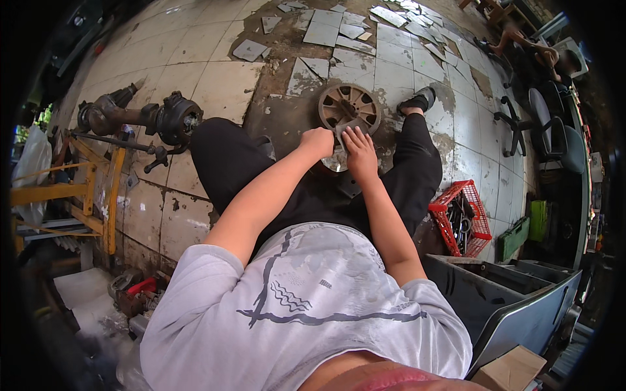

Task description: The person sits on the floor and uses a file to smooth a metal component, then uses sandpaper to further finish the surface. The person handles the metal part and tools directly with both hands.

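My left hand (317,142) is closed in a fist beside a small flat grey piece (342,133); what its fingers grip, if anything, is hidden. On that grey piece lie the stretched-out fingers of my right hand (362,151). Just beyond both hands, a rusty round metal wheel (331,112) with spoke-like openings and a toothed rim rests on the floor between my feet. Below my hands a shiny rounded metal surface (336,163) shows in part, mostly covered by hands and legs.
A vehicle axle housing (124,120) sits at left near a yellow metal stand (111,202). At right are a red plastic crate (479,221) of tools, a dark metal cabinet (515,313) and office chairs (551,124). Broken tiles (323,27) cover the far floor.
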Available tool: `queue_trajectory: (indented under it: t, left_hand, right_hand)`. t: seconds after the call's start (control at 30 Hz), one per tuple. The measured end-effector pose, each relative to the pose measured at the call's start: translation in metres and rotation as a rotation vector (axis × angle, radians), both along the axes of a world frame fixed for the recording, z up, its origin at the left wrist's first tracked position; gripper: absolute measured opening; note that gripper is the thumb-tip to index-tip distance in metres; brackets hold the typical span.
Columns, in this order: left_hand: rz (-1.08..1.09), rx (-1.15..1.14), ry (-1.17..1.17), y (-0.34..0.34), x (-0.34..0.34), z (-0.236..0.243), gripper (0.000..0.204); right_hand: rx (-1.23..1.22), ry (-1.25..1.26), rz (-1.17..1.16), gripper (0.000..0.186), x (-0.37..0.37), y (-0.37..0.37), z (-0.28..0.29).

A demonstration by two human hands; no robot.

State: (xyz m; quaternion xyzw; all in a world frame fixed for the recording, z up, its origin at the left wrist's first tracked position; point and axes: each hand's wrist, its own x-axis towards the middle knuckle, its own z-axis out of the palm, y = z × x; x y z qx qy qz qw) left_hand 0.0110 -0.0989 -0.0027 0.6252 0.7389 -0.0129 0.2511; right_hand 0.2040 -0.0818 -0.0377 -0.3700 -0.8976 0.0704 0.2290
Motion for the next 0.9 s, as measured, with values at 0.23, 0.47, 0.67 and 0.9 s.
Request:
queue_trajectory:
  t: [0.23, 0.47, 0.67, 0.9]
  left_hand:
    - [0.000, 0.017, 0.013, 0.002, 0.003, -0.001, 0.039]
    - [0.015, -0.049, 0.018, 0.009, -0.003, -0.001, 0.047]
    - [0.012, -0.078, 0.000, 0.020, -0.008, -0.009, 0.052]
    - [-0.009, -0.107, -0.069, 0.026, -0.013, -0.026, 0.052]
  right_hand:
    - [0.049, 0.043, 0.040, 0.056, 0.012, 0.003, -0.005]
    - [0.043, 0.043, -0.007, 0.059, 0.010, 0.002, -0.005]
    - [0.069, 0.035, -0.076, 0.058, 0.008, 0.010, -0.001]
    - [-0.007, 0.097, -0.104, 0.065, 0.007, 0.012, -0.011]
